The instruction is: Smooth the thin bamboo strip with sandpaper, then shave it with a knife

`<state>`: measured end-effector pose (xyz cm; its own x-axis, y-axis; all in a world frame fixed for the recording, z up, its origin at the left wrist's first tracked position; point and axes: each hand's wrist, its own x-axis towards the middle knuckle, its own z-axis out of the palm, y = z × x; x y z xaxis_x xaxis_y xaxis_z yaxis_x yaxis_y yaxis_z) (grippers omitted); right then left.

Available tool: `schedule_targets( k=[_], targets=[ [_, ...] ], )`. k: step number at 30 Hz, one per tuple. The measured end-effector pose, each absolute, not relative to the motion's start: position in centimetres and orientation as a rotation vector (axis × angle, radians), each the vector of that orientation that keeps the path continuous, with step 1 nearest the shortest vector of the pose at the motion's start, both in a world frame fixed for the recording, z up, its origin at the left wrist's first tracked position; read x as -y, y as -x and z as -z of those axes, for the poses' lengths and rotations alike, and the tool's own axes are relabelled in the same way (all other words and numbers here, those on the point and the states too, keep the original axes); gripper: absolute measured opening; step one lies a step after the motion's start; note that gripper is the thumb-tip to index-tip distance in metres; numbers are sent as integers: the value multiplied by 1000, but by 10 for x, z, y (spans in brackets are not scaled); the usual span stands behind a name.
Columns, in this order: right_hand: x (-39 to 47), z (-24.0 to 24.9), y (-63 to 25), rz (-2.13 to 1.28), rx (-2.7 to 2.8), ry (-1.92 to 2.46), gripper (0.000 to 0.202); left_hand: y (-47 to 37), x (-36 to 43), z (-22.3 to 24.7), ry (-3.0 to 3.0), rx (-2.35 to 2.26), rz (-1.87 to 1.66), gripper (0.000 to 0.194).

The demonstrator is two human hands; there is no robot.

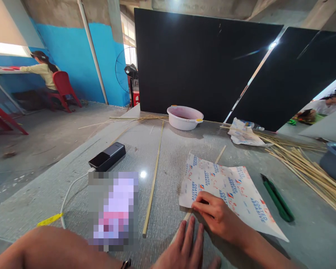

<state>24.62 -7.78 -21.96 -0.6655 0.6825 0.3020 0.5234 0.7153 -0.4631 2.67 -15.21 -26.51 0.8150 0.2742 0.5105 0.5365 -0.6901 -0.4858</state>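
Observation:
A sheet of sandpaper, its back printed "COATED ABRASIVE", lies across a thin bamboo strip. My right hand pinches the sheet's near left corner over the strip. Just below it, my left hand rests with fingers stretched out on the near end of the same strip; its thumb is blurred at the bottom edge. The abrasive face and the middle of the strip are hidden under the sheet. Another bamboo strip lies to the left, apart from both hands.
A green utility knife lies right of the sheet. Bamboo strips pile beside a blue-grey tub. A white basin stands at the back. A black power bank, a white cable and a pixelated object lie left.

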Motion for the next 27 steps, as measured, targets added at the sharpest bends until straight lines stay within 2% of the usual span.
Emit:
schedule_targets(
  k=[5, 10, 15, 20, 22, 25, 27],
  targets=[
    [79, 216, -248, -236, 2508, 1006, 33, -26, 151, 268, 2368, 555, 538, 55],
    [83, 217, -247, -310, 2575, 974, 31, -23, 152, 275, 2522, 527, 311, 60],
    [75, 220, -252, -183, 2502, 1030, 33, -25, 153, 269, 2401, 562, 484, 58],
    [77, 219, -249, -321, 2571, 981, 34, -26, 151, 265, 2367, 572, 562, 52],
    [74, 219, -251, -256, 2541, 1015, 34, -27, 151, 264, 2350, 570, 611, 53],
    [72, 219, -252, -136, 2508, 1037, 35, -28, 152, 265, 2333, 614, 647, 56],
    [75, 220, -250, -187, 2548, 994, 35, -28, 152, 268, 2357, 603, 593, 56]
  ],
)
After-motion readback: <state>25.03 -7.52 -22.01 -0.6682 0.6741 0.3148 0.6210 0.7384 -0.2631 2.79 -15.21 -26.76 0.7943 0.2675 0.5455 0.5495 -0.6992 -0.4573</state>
